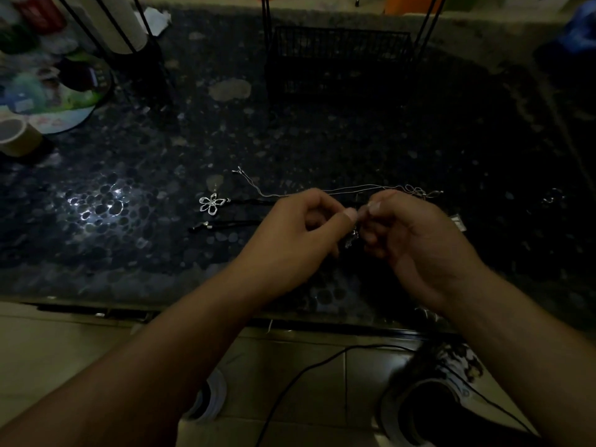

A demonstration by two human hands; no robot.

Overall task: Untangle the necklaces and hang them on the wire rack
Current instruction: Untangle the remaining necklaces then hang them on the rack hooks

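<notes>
Tangled necklaces lie on a dark pebble-patterned tabletop [290, 130]. A silver flower pendant [211, 203] on a black cord sits left of my hands. A thin silver chain [351, 189] runs behind my fingers to a knotted bunch at the right. My left hand [303, 224] and my right hand [406, 227] meet fingertip to fingertip, both pinching the tangle, and a small silver pendant [351, 237] hangs below them. The black wire rack [338, 56] stands at the back centre. The scene is dim.
A roll of tape [16, 137], a round printed plate [54, 95] and bottles crowd the back left corner. Thin black rods [129, 43] of a stand rise there. Shoes [429, 411] and a black cable [306, 372] lie on the tiled floor below the table edge.
</notes>
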